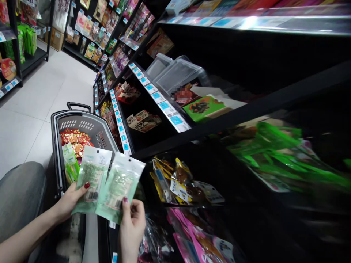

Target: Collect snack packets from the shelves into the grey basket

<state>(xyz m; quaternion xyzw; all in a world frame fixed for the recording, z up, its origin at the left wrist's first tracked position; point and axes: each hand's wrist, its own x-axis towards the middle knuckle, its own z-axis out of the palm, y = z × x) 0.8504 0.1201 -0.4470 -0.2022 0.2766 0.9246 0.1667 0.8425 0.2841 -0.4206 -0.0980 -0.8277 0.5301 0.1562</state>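
Note:
My left hand [71, 199] grips a pale green snack packet [93, 175] by its lower edge, thumb on its front. My right hand [132, 223] pinches a second pale green packet [120, 186] at its bottom, thumb pressed on it. The two packets overlap slightly and are held side by side above a grey shopping basket [82, 122]. The basket holds red packets [74, 140] and light green packets [70, 160].
Black store shelves [246, 109] run along the right, with blue price tags [164, 106], yellow snack bags [178, 180], pink bags [197, 233] and green bags [274, 149]. More shelving stands at the far left. White tiled floor [35, 98] lies between. My grey-trousered knee [19, 193] is at lower left.

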